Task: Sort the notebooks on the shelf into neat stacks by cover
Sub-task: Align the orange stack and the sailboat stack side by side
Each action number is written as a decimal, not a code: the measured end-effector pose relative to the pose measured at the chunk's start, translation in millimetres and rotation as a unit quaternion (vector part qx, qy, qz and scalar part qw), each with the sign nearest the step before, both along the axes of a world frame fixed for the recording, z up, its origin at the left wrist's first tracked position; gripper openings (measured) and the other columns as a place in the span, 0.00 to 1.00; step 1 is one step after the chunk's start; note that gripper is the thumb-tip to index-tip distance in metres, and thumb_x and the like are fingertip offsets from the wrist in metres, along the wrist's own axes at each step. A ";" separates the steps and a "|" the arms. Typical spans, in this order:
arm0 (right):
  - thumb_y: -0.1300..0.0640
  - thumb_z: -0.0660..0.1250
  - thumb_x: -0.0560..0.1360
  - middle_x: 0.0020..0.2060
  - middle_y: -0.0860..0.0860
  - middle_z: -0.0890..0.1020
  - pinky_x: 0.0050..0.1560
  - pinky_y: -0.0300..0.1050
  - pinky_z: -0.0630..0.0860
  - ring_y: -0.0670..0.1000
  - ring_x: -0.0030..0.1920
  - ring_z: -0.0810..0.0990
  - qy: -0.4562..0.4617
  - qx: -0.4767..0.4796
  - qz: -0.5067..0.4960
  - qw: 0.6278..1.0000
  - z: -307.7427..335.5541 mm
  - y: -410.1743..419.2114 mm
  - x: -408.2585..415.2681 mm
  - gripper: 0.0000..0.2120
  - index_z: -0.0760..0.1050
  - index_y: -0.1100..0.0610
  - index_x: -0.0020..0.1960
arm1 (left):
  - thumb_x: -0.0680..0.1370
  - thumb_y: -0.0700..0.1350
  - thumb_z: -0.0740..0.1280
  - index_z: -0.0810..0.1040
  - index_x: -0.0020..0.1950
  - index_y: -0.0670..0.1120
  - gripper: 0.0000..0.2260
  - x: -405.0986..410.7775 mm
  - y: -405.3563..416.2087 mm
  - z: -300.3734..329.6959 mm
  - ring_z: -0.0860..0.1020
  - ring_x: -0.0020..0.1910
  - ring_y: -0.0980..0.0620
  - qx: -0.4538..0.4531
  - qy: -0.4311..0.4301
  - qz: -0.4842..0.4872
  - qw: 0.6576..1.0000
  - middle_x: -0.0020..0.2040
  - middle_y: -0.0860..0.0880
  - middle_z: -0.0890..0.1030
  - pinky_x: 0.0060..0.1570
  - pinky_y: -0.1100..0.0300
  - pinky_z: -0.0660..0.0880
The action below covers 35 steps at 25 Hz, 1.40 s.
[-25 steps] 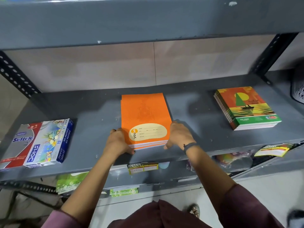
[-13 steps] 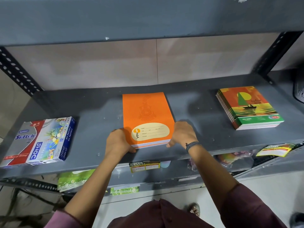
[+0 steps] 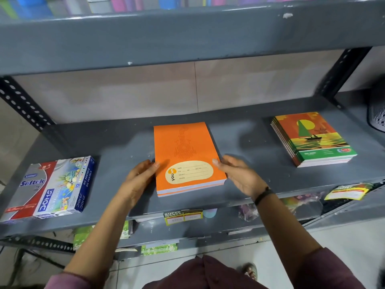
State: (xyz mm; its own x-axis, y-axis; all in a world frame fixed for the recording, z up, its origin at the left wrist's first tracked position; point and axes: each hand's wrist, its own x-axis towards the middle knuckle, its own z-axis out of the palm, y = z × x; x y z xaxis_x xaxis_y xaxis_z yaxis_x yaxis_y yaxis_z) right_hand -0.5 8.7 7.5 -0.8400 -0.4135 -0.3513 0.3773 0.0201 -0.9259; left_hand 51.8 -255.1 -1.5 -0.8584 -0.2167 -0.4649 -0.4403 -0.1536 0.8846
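Note:
A stack of orange notebooks [image 3: 183, 147] lies flat in the middle of the grey shelf [image 3: 116, 151], label end toward me. My left hand [image 3: 138, 180] rests flat against the stack's left edge, fingers straight. My right hand [image 3: 239, 176] presses its fingertips against the right edge, palm open. Neither hand grips the stack. A second stack, with sailboat covers in green and orange [image 3: 312, 138], sits squared at the right of the shelf, apart from both hands.
Boxes of oil pastels [image 3: 52, 186] lie at the shelf's left end. A dark object [image 3: 378, 109] stands at the far right edge. The upper shelf's beam [image 3: 187, 38] hangs overhead. Price tags [image 3: 183, 216] and packets show on the shelf below.
Both hands have slid from the stack's near corners up along its side edges, fingers now straightened. The orange stack looks more squared.

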 end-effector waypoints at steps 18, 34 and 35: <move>0.59 0.62 0.77 0.56 0.60 0.82 0.64 0.55 0.74 0.59 0.58 0.79 0.069 0.174 -0.107 0.977 -9.3 29.1 -7.9 0.12 0.75 0.61 0.59 | 0.76 0.38 0.65 0.76 0.58 0.44 0.11 -20.4 70.7 -12.5 0.82 0.42 0.48 -0.085 0.072 -0.018 0.994 0.53 0.42 0.81 0.39 0.61 0.81; 0.55 0.61 0.78 0.63 0.56 0.78 0.64 0.52 0.69 0.59 0.64 0.74 0.443 0.521 -0.138 0.716 -6.9 224.3 -60.0 0.17 0.75 0.59 0.63 | 0.75 0.36 0.63 0.75 0.60 0.38 0.13 -79.4 351.1 -15.5 0.77 0.58 0.47 -0.208 0.209 -0.044 0.954 0.58 0.42 0.80 0.58 0.65 0.71; 0.54 0.59 0.78 0.63 0.57 0.78 0.63 0.52 0.70 0.59 0.63 0.74 0.428 0.517 -0.176 0.720 -7.6 237.1 -64.5 0.17 0.74 0.59 0.64 | 0.76 0.35 0.63 0.73 0.62 0.37 0.14 -85.0 363.5 -15.5 0.76 0.59 0.50 -0.157 0.182 -0.029 0.970 0.61 0.44 0.77 0.56 0.71 0.71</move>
